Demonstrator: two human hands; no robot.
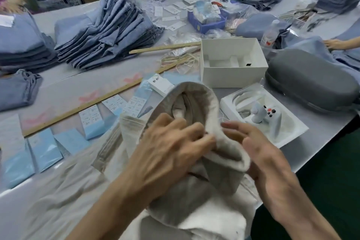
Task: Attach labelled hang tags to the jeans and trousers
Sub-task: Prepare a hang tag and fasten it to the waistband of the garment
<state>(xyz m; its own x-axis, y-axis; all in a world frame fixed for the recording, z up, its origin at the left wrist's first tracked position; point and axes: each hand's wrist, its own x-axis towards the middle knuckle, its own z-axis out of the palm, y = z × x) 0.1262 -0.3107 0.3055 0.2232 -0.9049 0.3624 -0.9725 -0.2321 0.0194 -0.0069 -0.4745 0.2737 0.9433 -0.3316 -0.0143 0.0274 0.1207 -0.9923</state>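
A pair of off-white trousers (196,99) lies in front of me with its waistband raised and opened into a loop. My left hand (167,152) grips the near edge of the waistband, fingers curled over the cloth. On the other side of that edge is my right hand (259,154), its fingertips pinching the fabric beside my left fingers. A small stack of white hang tags (160,84) sits just beyond the trousers. Sheets of printed labels (91,117) on pale blue backing lie spread to the left.
A long wooden ruler (83,106) crosses the table. An open white box (233,62), a white tray with a controller (266,115) and a grey case (311,85) stand to the right. Stacks of blue jeans (105,31) fill the far table. Other people's hands work at the far side and right edge.
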